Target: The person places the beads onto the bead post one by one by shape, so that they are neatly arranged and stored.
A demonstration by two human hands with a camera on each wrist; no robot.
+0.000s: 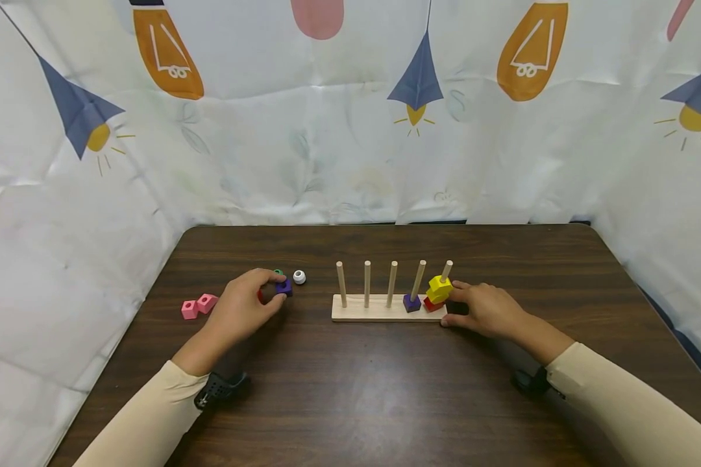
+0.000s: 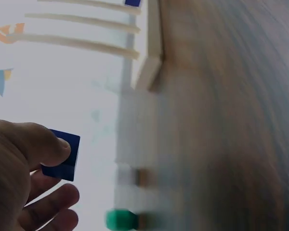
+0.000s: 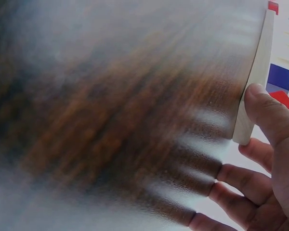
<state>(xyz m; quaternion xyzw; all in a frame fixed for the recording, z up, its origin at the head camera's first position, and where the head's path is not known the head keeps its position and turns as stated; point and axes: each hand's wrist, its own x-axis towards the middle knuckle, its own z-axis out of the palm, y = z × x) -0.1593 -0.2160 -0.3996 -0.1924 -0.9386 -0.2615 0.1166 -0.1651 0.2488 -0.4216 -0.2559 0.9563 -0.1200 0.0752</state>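
Note:
My left hand pinches a dark purple cube bead between thumb and fingers, lifted above the table in the left wrist view. At the right end of the wooden peg stand, my right hand grips the base, its thumb on the front face. The stand carries several upright pegs in a row. Another purple bead sits low on the fourth peg. On the rightmost peg, yellow beads sit above a red bead; the fingers are close beside them.
Two pink cube beads lie left of my left hand. A white bead and a green bead rest beyond it, with a red bead mostly hidden by the fingers. A printed curtain hangs behind the dark wooden table.

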